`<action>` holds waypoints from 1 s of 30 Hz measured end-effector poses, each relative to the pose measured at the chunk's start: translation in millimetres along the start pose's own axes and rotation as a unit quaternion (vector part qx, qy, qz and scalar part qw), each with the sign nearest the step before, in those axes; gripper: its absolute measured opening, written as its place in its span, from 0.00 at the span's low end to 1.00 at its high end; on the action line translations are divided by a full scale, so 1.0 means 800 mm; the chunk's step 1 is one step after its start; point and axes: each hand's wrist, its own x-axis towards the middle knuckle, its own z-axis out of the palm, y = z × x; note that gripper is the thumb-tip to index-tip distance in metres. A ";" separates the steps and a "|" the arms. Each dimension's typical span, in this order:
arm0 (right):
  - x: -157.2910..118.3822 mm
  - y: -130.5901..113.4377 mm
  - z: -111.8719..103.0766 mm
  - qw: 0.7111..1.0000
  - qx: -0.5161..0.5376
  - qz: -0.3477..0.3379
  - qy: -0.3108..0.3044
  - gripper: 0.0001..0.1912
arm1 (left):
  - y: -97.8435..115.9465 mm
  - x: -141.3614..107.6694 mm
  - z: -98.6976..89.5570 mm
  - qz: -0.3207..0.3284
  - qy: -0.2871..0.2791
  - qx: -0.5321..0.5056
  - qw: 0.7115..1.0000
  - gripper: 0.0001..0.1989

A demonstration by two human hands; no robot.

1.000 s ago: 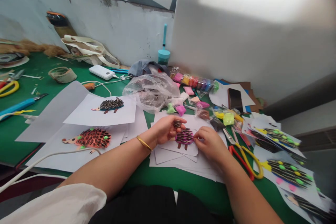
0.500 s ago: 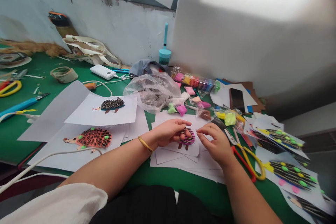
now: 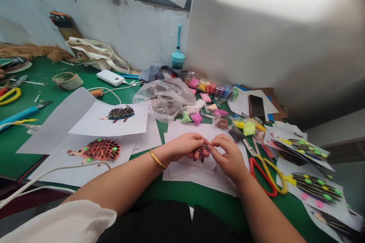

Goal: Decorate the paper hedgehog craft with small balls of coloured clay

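Observation:
My left hand (image 3: 190,146) is closed, with small dark striped seeds (image 3: 205,147) in its curled fingers. Against its fingertips, my right hand (image 3: 226,153) pinches with thumb and forefinger; what lies in that pinch is too small to make out. Both hands hover over a white sheet (image 3: 182,169) that lies on other sheets. A purple hedgehog shape on that sheet is mostly covered by my hands, and its brown feet (image 3: 202,159) show below them.
Red and yellow scissors (image 3: 268,174) lie right of my right hand. Behind are a clear plastic bag (image 3: 164,100) and wrapped clay pieces (image 3: 196,118). Hedgehog pictures (image 3: 99,150) lie left, more (image 3: 316,188) at right. A white cable (image 3: 42,182) crosses the left side.
My right hand has moved left to meet my left hand, and its fingertips have come together. The purple shape is now more covered.

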 end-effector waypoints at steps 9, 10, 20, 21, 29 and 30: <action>0.000 0.005 -0.005 0.999 0.013 0.031 -0.027 0.04 | 0.001 -0.002 0.001 0.019 0.028 0.051 0.998 0.07; 0.000 0.007 -0.008 0.999 0.012 0.039 -0.034 0.04 | 0.000 -0.001 0.000 0.022 0.034 0.049 0.998 0.08; -0.002 0.035 -0.032 0.978 -0.052 0.120 -0.160 0.06 | 0.000 0.008 -0.010 0.038 0.119 -0.073 0.989 0.06; -0.003 0.034 -0.030 0.978 -0.053 0.115 -0.166 0.06 | 0.000 0.008 -0.009 0.038 0.120 -0.076 0.989 0.05; -0.004 0.030 -0.018 0.979 -0.108 0.064 -0.160 0.06 | 0.000 0.008 -0.009 0.037 0.120 -0.083 0.989 0.05; -0.004 0.030 -0.017 0.978 -0.118 0.059 -0.161 0.06 | 0.000 0.008 -0.009 0.038 0.119 -0.084 0.989 0.05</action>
